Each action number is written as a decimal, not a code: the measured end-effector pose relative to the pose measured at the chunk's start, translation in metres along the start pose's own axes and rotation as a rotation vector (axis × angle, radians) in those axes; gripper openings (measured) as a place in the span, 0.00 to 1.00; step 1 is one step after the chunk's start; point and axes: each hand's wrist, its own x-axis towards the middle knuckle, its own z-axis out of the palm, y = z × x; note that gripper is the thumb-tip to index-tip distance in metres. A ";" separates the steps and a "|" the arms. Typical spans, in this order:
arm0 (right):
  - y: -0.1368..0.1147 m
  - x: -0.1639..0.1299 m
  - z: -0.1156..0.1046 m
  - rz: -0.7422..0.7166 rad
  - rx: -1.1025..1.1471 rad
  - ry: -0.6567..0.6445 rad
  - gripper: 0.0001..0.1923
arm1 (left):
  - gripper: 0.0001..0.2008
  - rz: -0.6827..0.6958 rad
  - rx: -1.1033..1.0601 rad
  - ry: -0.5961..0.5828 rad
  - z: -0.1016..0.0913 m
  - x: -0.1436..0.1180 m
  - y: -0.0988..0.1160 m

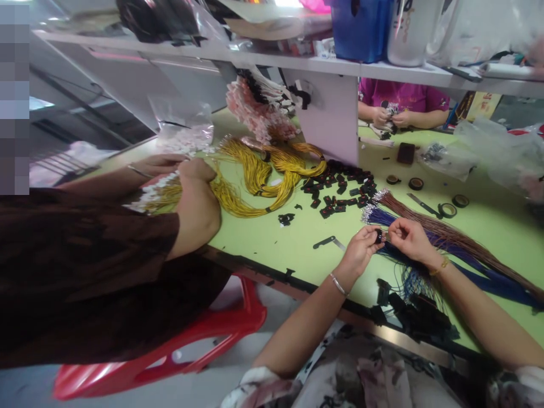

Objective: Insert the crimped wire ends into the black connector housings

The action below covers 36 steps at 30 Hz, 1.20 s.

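My left hand (361, 250) is closed on a small black connector housing (379, 236), held up over the table's front part. Close beside it, my right hand (411, 241) pinches what looks like the end of a thin wire, at the housing; the fingers hide most of it. Under my hands lie a bundle of dark blue wires (461, 258) and a bundle of brown wires (450, 229), their silver-tipped ends towards the far left. Nearer to me are black housings (419, 314) with thin blue wires (414, 283) attached. Many loose black housings (340, 190) are scattered further back.
Yellow wire bundles (255, 181) lie left of centre, near a co-worker's arm (198, 198). A folding blade (325, 242), a utility knife (425, 205) and black tape rolls (447, 210) rest on the green table (272, 243). A shelf (272, 55) spans above. A red stool (246, 323) stands at left.
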 end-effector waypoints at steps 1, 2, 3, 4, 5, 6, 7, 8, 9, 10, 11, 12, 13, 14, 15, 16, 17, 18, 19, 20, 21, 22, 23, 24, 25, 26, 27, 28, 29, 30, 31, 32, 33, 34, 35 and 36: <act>0.000 -0.002 0.001 -0.011 -0.021 0.000 0.04 | 0.09 0.000 0.000 0.002 0.000 0.000 0.000; 0.001 -0.003 0.001 -0.023 -0.042 0.001 0.04 | 0.09 0.000 0.000 0.003 0.000 0.000 0.000; 0.002 -0.003 0.001 -0.038 -0.064 0.002 0.04 | 0.09 -0.001 0.000 0.004 -0.001 0.000 -0.001; 0.002 -0.003 0.002 -0.056 -0.088 0.004 0.03 | 0.09 -0.001 0.000 0.005 -0.001 0.000 -0.001; 0.003 -0.003 0.002 -0.079 -0.115 0.004 0.03 | 0.09 -0.002 0.000 0.005 -0.001 0.000 -0.001; 0.003 -0.003 0.001 -0.106 -0.147 0.004 0.03 | 0.09 -0.002 0.001 0.005 -0.001 0.000 -0.001; 0.004 -0.004 0.001 -0.136 -0.184 0.003 0.03 | 0.09 -0.002 0.000 0.003 -0.002 0.000 -0.001; 0.004 -0.004 0.001 -0.171 -0.228 0.001 0.03 | 0.09 -0.002 -0.001 0.002 -0.002 0.000 -0.001; 0.004 -0.004 0.001 -0.214 -0.278 -0.002 0.03 | 0.10 -0.003 -0.002 0.000 -0.002 0.000 -0.001; 0.004 -0.005 0.001 -0.262 -0.333 -0.002 0.03 | 0.10 -0.002 -0.002 0.000 -0.002 0.000 -0.001; 0.004 -0.005 0.001 -0.315 -0.388 0.001 0.03 | 0.10 0.000 0.000 0.001 -0.002 0.000 -0.001; 0.004 -0.006 0.002 -0.371 -0.442 0.008 0.03 | 0.10 0.002 0.005 0.004 -0.003 0.000 -0.001; 0.004 -0.006 0.002 -0.427 -0.492 0.015 0.03 | 0.11 0.004 0.011 0.009 -0.003 0.000 -0.001; 0.004 -0.007 0.002 -0.476 -0.536 0.024 0.03 | 0.11 0.007 0.019 0.017 -0.003 0.000 -0.001; 0.005 -0.007 0.003 -0.516 -0.573 0.031 0.03 | 0.11 0.009 0.026 0.024 -0.003 0.000 -0.001; 0.005 -0.007 0.003 -0.544 -0.598 0.034 0.03 | 0.11 0.009 0.033 0.030 -0.003 0.000 -0.001; 0.006 -0.007 0.004 -0.561 -0.609 0.033 0.04 | 0.11 0.009 0.041 0.036 -0.003 0.000 -0.001; 0.007 -0.007 0.004 -0.568 -0.607 0.028 0.04 | 0.12 0.009 0.049 0.042 -0.003 -0.001 -0.002; 0.008 -0.006 0.005 -0.565 -0.592 0.022 0.04 | 0.12 0.009 0.058 0.048 -0.003 -0.001 -0.002; 0.009 -0.006 0.006 -0.554 -0.565 0.016 0.04 | 0.12 0.011 0.067 0.055 -0.002 -0.002 -0.002; 0.010 -0.006 0.006 -0.536 -0.531 0.011 0.04 | 0.12 0.013 0.077 0.062 -0.002 -0.002 -0.003; 0.011 -0.006 0.007 -0.513 -0.494 0.009 0.04 | 0.12 0.013 0.086 0.070 -0.001 -0.003 -0.003; 0.011 -0.006 0.007 -0.484 -0.458 0.004 0.04 | 0.12 0.010 0.093 0.074 -0.001 -0.003 -0.003; 0.011 -0.006 0.007 -0.447 -0.423 -0.004 0.04 | 0.13 0.007 0.097 0.077 0.000 -0.004 -0.003; 0.011 -0.006 0.007 -0.404 -0.391 -0.016 0.04 | 0.13 0.004 0.099 0.077 0.000 -0.004 -0.003; 0.010 -0.006 0.007 -0.360 -0.365 -0.033 0.04 | 0.13 0.002 0.098 0.077 0.000 -0.005 -0.003; 0.009 -0.006 0.006 -0.318 -0.344 -0.052 0.04 | 0.14 0.002 0.095 0.078 0.000 -0.005 -0.003; 0.008 -0.007 0.006 -0.281 -0.327 -0.066 0.05 | 0.14 0.002 0.092 0.079 0.000 -0.005 -0.003; 0.007 -0.007 0.006 -0.252 -0.314 -0.075 0.05 | 0.15 0.004 0.093 0.082 0.000 -0.004 -0.003; 0.006 -0.008 0.007 -0.233 -0.305 -0.075 0.05 | 0.15 0.007 0.099 0.086 -0.001 -0.004 -0.003; 0.005 -0.008 0.008 -0.221 -0.298 -0.070 0.05 | 0.15 0.011 0.111 0.091 -0.001 -0.003 -0.004; 0.005 -0.008 0.009 -0.211 -0.292 -0.060 0.05 | 0.15 0.014 0.130 0.094 -0.002 -0.002 -0.005; 0.006 -0.008 0.009 -0.198 -0.280 -0.057 0.05 | 0.14 0.015 0.154 0.095 -0.002 -0.002 -0.005; 0.007 -0.007 0.008 -0.178 -0.256 -0.066 0.05 | 0.13 0.023 0.187 0.094 -0.001 -0.002 -0.006; 0.008 -0.005 0.006 -0.149 -0.215 -0.089 0.05 | 0.12 0.050 0.231 0.095 0.001 -0.004 -0.007; 0.010 -0.003 0.003 -0.105 -0.158 -0.123 0.06 | 0.11 0.106 0.294 0.096 0.003 -0.007 -0.007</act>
